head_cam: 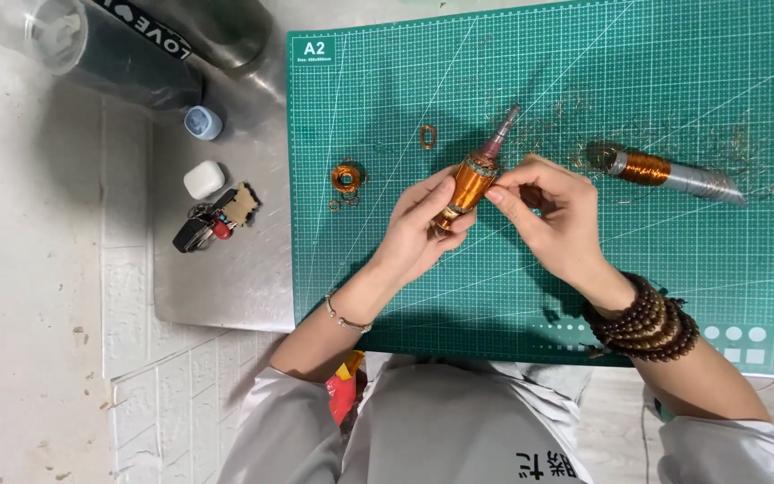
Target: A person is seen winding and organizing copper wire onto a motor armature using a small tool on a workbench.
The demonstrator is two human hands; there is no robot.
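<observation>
Two hands share one copper-wound armature [468,184], held above the green cutting mat [674,81]. Left hand [423,229] clasps its lower body; right hand [544,206] pinches the upper collar, just below the protruding shaft. Risks: fingertip pressure could nick the fine windings; a slackened clasp would drop it onto the loose wire coil [346,177] left of the grip.

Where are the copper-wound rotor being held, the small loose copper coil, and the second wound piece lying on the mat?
copper-wound rotor [469,184], head view, copper winding.
loose copper coil [346,177], head view, ring's edge.
second wound piece [645,168], head view, copper band.
</observation>
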